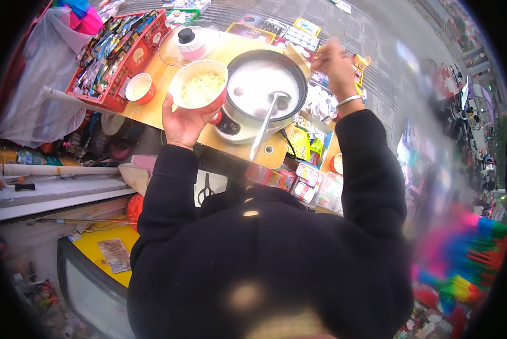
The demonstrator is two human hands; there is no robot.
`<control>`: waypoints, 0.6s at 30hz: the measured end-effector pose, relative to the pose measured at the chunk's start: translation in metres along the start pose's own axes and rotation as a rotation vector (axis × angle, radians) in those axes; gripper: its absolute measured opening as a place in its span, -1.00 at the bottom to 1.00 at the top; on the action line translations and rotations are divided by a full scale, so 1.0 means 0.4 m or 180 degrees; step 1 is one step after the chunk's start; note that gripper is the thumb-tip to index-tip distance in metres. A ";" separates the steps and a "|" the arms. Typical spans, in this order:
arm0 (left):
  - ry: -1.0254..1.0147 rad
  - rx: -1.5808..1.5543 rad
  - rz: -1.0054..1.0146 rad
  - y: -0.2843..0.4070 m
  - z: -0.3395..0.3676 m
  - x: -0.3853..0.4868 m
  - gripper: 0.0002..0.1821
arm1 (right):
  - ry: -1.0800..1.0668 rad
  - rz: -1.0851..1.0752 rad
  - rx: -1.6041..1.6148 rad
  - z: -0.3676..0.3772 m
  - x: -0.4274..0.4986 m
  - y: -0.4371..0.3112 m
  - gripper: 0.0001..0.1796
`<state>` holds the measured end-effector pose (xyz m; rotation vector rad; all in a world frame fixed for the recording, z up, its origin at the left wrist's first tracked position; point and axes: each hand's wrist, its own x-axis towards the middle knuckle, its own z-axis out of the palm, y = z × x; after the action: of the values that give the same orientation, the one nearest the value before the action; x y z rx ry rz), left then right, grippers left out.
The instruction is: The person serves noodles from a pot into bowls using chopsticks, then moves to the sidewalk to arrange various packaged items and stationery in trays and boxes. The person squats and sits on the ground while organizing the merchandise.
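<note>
My left hand [188,126] grips a red and white paper bowl [213,101] from below, tilted a little beside the pot. Pale noodles [200,88] fill much of the bowl. An electric pot [241,129] stands just right of it, holding milky white liquid [257,80] with several round, darkish lumps in it. A ladle [265,123] leans in the liquid, its handle over the near rim. My right hand [333,63], a bangle on its wrist, is raised past the pot's right side. Motion blur hides its fingers, so whether they hold anything is unclear.
Left on the wooden table [154,108] stand a small paper bowl [141,90] and a red crate [122,80] of packets. A glass lid [162,51] lies behind. A power cord [288,142] hangs by the pot. Scissors [205,190] lie below; packaged goods [306,182] sit at right.
</note>
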<state>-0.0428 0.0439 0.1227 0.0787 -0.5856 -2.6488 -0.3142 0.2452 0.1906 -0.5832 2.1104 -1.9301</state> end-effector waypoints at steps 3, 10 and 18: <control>-0.0032 0.0042 0.0037 0.009 0.023 -0.005 -0.13 | 0.0205 -0.0252 0.0949 0.005 -0.056 0.036 -0.62; -0.0216 -0.0301 -0.0231 -0.043 0.141 -0.091 -0.10 | 0.0132 -0.0580 0.0217 -0.030 -0.170 0.050 -0.61; 0.0099 -0.0044 -0.1222 -0.379 0.290 -0.171 -0.06 | 0.1647 -0.1398 0.0113 -0.696 -0.349 0.009 -0.55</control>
<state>-0.0568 0.2421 0.1628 0.2506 -0.5910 -3.0143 -0.3069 0.5564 0.2040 -0.6346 2.3859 -2.5874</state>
